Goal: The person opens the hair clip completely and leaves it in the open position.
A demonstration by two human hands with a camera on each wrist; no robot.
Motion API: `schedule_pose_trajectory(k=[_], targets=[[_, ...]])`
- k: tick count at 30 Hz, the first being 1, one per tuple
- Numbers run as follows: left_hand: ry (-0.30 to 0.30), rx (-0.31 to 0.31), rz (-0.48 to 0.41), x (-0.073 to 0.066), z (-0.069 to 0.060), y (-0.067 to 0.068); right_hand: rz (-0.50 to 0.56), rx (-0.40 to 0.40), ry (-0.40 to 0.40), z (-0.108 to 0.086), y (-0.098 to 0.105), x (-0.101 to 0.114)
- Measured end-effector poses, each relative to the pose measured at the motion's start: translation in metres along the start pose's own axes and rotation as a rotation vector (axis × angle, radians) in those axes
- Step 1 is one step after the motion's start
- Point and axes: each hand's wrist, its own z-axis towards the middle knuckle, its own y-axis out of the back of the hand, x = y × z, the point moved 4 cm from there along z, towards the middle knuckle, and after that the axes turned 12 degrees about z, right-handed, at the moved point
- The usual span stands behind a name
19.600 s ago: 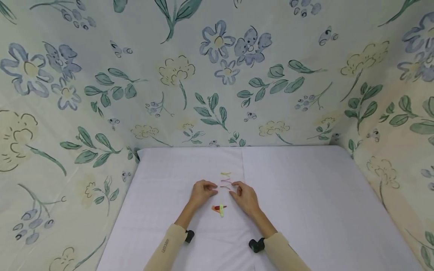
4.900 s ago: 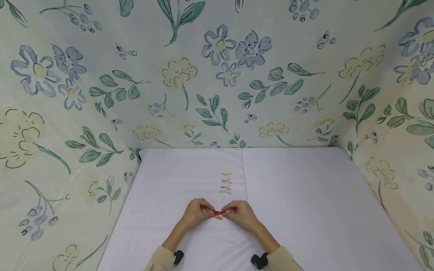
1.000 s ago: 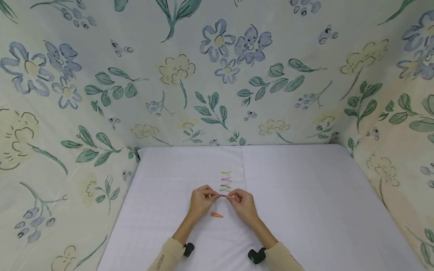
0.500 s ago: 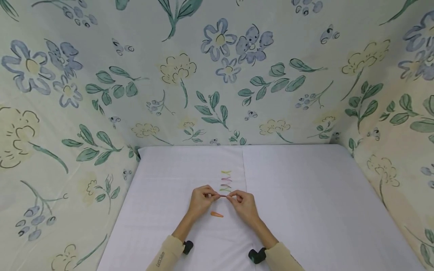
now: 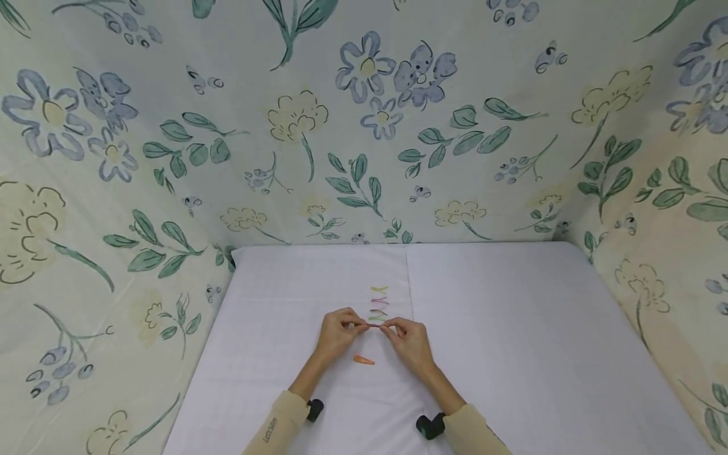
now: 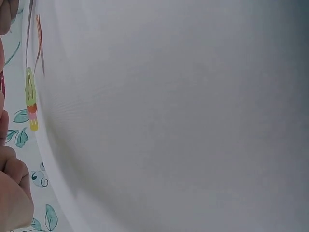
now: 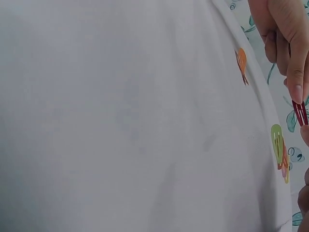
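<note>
A dark red snap hair clip is pinched at its two ends between my left hand and my right hand. Both hands hold it just in front of a row of hair clips standing on edge. That row has a yellow clip at the far end, then a pink one, a reddish one and a green clip nearest me. An orange hair clip lies by itself on the near side of my hands. Fingers partly cover the red clip's ends.
A white cloth with a seam and light creases covers the table. Floral fabric hangs behind and at both sides. Dark wrist cameras sit at the sleeve ends.
A green clip has joined the row since the oldest frame. The red clip was lifted off the orange one and carried forward; in the last half second both hands shift slightly farther away.
</note>
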Motion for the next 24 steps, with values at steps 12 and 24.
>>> schedule_pose_trajectory(k=[12, 24], targets=[[-0.014, 0.034, 0.133, 0.006, 0.01, -0.003, -0.063, 0.007, -0.064, 0.003, 0.001, -0.005], [0.078, 0.144, 0.132, 0.017, 0.013, -0.007, -0.18, 0.04, -0.047, 0.002, 0.001, -0.012]])
